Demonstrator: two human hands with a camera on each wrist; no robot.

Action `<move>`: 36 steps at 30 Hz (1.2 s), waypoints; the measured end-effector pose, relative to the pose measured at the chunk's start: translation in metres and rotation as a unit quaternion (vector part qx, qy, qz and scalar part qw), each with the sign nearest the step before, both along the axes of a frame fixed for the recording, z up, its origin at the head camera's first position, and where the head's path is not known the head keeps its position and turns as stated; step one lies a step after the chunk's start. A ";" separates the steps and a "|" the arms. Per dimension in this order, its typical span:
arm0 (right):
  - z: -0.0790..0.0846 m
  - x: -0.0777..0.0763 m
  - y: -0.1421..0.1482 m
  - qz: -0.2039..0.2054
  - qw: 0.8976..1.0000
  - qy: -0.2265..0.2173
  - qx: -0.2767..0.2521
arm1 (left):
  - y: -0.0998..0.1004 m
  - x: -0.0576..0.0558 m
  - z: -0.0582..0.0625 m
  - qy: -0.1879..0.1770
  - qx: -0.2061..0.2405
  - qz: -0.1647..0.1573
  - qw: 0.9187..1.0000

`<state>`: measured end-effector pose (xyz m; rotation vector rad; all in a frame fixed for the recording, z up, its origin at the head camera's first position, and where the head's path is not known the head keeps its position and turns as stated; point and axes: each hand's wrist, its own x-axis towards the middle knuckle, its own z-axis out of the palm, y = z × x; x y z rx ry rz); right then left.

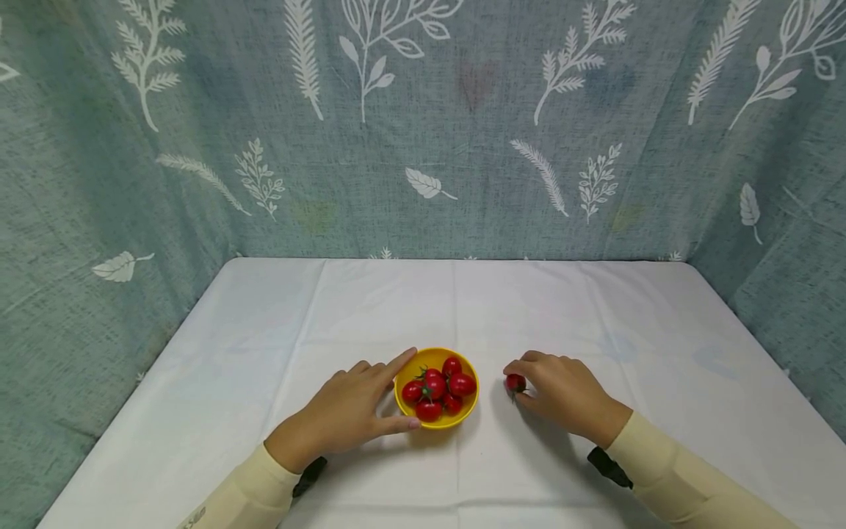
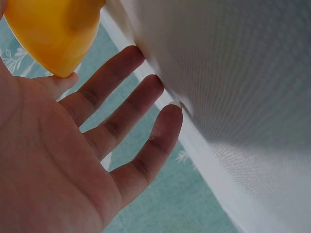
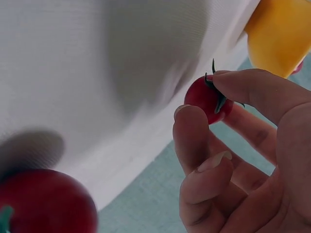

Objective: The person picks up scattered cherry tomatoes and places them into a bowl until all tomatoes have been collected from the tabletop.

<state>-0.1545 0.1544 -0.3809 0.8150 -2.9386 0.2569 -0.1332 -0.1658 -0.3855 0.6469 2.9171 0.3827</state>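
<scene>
A small yellow bowl [image 1: 431,357] holds several red cherry tomatoes [image 1: 429,409], some with green stems. My left hand [image 1: 346,411] rests beside its left side, thumb and index finger spread straight along the rim. In the left wrist view the other three fingers reach straight to the white cloth under the bowl. To the right of the bowl, my right hand [image 1: 568,389] pinches a cherry tomato [image 3: 200,99] between thumb and fingertips, its green stem [image 3: 219,99] by the thumb. That hand's lower fingers are curled loosely.
Another tomato [image 3: 48,204] lies on the white cloth [image 1: 370,301] close to the right wrist camera; in the head view the right arm hides it. Green curtains [image 1: 463,191] with white leaf prints stand behind the table and at both sides.
</scene>
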 end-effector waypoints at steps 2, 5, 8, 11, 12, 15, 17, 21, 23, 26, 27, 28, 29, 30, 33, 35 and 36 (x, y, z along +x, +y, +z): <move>0.002 0.000 -0.001 0.001 1.000 -0.001 0.003 | 0.000 0.000 0.000 0.000 0.000 0.001 1.000; 0.007 0.001 -0.003 0.007 1.000 0.001 0.003 | 0.000 0.001 0.000 0.001 0.000 0.003 1.000; 0.011 0.003 -0.006 0.018 1.000 0.010 -0.004 | -0.001 0.001 0.000 0.002 0.000 0.003 1.000; 0.016 0.005 -0.009 0.029 0.999 0.023 -0.016 | -0.001 0.001 0.000 0.002 -0.001 0.003 1.000; 0.017 0.005 -0.011 0.033 0.999 0.028 -0.020 | -0.001 0.001 0.000 0.003 -0.001 0.003 1.000; 0.022 0.007 -0.015 0.046 0.997 0.047 -0.032 | -0.001 0.000 -0.001 0.003 -0.003 0.003 1.000; 0.025 0.008 -0.019 0.055 0.996 0.058 -0.039 | -0.001 0.000 -0.001 0.003 -0.003 0.002 1.000; 0.028 0.008 -0.026 0.069 0.994 0.070 -0.048 | -0.001 0.000 -0.001 0.002 -0.003 0.001 1.000; 0.030 0.008 -0.029 0.075 0.993 0.076 -0.051 | -0.001 0.000 -0.001 0.001 -0.003 0.001 1.000; 0.032 0.008 -0.034 0.079 0.992 0.082 -0.053 | -0.001 0.000 -0.001 0.001 -0.003 0.001 1.000; 0.032 0.008 -0.035 0.079 0.992 0.083 -0.054 | -0.001 0.000 -0.001 0.000 -0.003 0.001 1.000; 0.033 0.008 -0.037 0.079 0.992 0.082 -0.055 | 0.000 0.000 -0.001 0.000 -0.003 0.001 1.000; 0.033 0.008 -0.038 0.080 0.992 0.080 -0.057 | -0.001 0.000 -0.001 0.001 -0.002 0.001 1.000; 0.033 0.008 -0.040 0.080 0.992 0.078 -0.058 | -0.001 0.000 -0.001 0.001 -0.002 0.000 1.000; 0.034 0.009 -0.045 0.086 0.991 0.072 -0.066 | -0.001 0.000 -0.001 0.002 -0.001 -0.001 1.000; 0.034 0.009 -0.048 0.095 0.990 0.074 -0.073 | -0.001 -0.001 -0.001 0.003 -0.001 -0.003 1.000; 0.034 0.009 -0.049 0.099 0.989 0.075 -0.075 | -0.001 -0.001 -0.001 0.002 0.000 -0.003 1.000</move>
